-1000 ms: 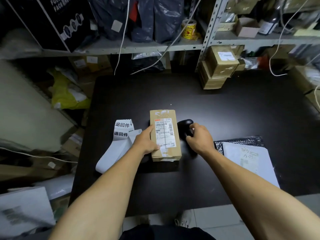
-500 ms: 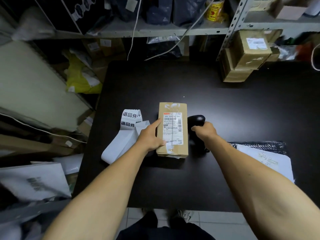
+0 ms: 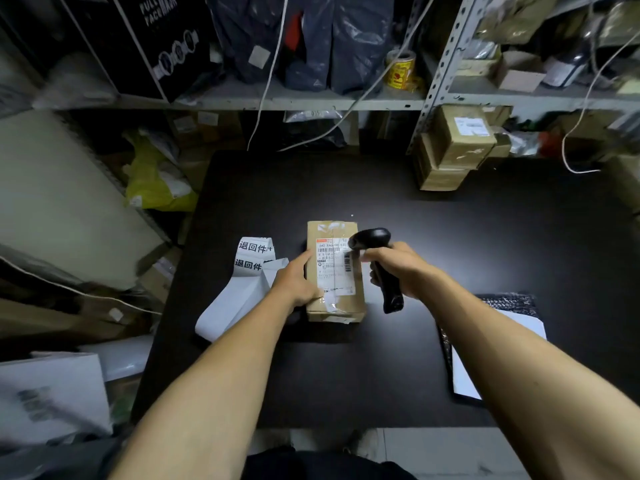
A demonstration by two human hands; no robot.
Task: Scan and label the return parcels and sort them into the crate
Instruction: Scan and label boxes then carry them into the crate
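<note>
from the head camera, you had the cardboard parcel (image 3: 335, 271) lying flat on the black table (image 3: 485, 237), near the middle. your left hand (image 3: 297, 282) rested on its left edge with fingers fairly straight. your right hand (image 3: 398, 268) was wrapped round the handle of the barcode scanner (image 3: 377, 261), its head over the shipping label (image 3: 334, 268). the scanner sat close and steeply tilted, so a misread looked likely, as did catching the wrong barcode. the return label strip (image 3: 242, 282) lay just left; no crate was in view.
</note>
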